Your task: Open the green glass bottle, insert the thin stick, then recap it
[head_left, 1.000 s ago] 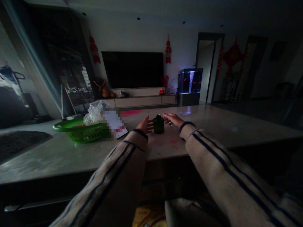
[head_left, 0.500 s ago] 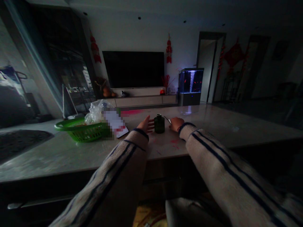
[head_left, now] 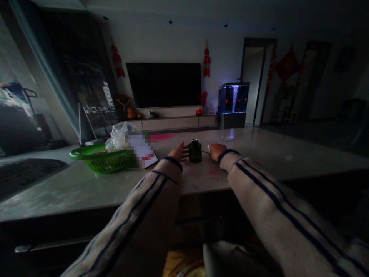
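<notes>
A small dark green glass bottle (head_left: 195,152) with a short neck stands upright on the stone-topped table. Close by its left side is my left hand (head_left: 179,152), fingers extended and spread; I cannot tell whether the fingertips touch the glass. My right hand (head_left: 216,151) is closed to the right of the bottle. It grips a thin, stick-like tool (head_left: 205,152) that points left toward the bottle's side. Its exact kind is too small and dark to make out.
Left on the table (head_left: 253,150) is a green plastic basket (head_left: 106,163) with a clear plastic bag (head_left: 117,134), beside a blurred-out flat item (head_left: 141,148). Pinkish-red marks (head_left: 213,175) lie before the bottle. A lit fish tank (head_left: 234,99) and a television (head_left: 163,84) stand beyond.
The thin tool in my right hand has swung from slanting up to the left to lying nearly level beside the bottle. My left hand and the bottle stay in place.
</notes>
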Action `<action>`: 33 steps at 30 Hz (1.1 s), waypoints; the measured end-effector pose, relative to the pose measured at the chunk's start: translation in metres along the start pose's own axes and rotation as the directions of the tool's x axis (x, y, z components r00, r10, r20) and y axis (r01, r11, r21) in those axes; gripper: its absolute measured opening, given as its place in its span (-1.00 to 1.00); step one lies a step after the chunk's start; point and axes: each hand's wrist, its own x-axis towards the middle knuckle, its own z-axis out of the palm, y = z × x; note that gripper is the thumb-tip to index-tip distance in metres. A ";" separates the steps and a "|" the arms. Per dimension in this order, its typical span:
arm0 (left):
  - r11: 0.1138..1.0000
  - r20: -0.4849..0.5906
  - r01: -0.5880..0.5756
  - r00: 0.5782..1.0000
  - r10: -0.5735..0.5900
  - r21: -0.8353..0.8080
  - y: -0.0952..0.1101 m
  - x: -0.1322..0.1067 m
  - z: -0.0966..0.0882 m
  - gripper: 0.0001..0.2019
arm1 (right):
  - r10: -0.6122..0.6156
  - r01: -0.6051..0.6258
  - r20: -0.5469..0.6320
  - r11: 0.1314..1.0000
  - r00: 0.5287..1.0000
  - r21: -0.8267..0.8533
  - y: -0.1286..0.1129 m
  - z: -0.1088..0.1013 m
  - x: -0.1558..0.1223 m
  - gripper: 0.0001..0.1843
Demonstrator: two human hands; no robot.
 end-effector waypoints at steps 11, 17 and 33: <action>0.814 -0.160 -0.244 0.912 0.377 0.528 -0.005 0.012 -0.006 -0.72 | 0.153 -0.084 -0.324 0.973 0.933 0.217 -0.015 -0.015 0.003 -0.83; 0.474 -0.264 -0.171 0.648 0.714 0.864 -0.003 0.002 -0.016 -0.70 | 0.276 0.138 -0.494 0.748 0.825 0.649 -0.007 -0.023 0.013 -0.79; 0.445 -0.349 -0.071 0.515 0.783 0.892 0.005 -0.017 -0.014 -0.80 | 0.313 0.216 -0.430 0.537 0.847 0.815 -0.009 -0.034 0.008 -0.80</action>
